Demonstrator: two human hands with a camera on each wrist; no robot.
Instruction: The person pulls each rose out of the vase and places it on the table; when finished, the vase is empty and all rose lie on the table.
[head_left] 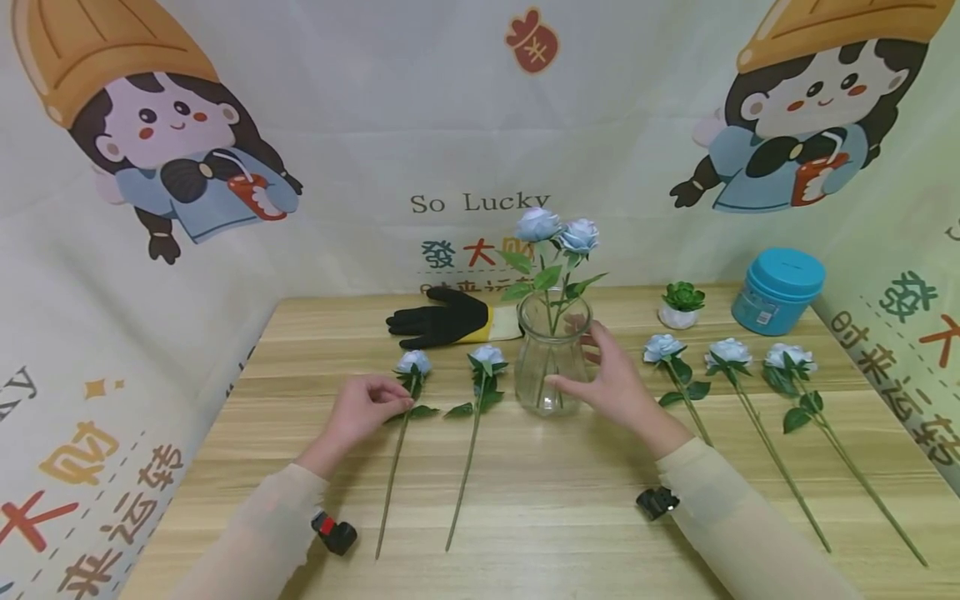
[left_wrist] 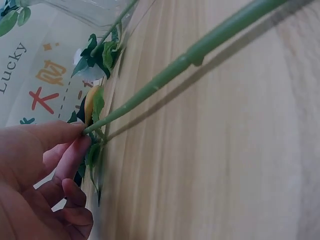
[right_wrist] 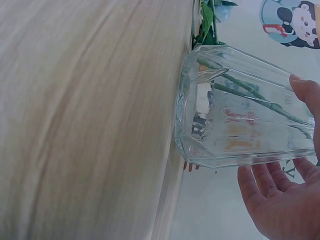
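Bare left hand, thumb and fingers pinched together, bare right hand, thumb and fingers curved apart, cream-sleeved forearms angled toward the desk's far edge

"So Lucky" and "發大财" mark the cloth backdrop before us; "时来运转" runs down the right-hand panel. The blue tub bears a label too small to read.

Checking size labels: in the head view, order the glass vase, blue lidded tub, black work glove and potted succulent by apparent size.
Glass vase
Blue lidded tub and black work glove: too alike to rank
Potted succulent
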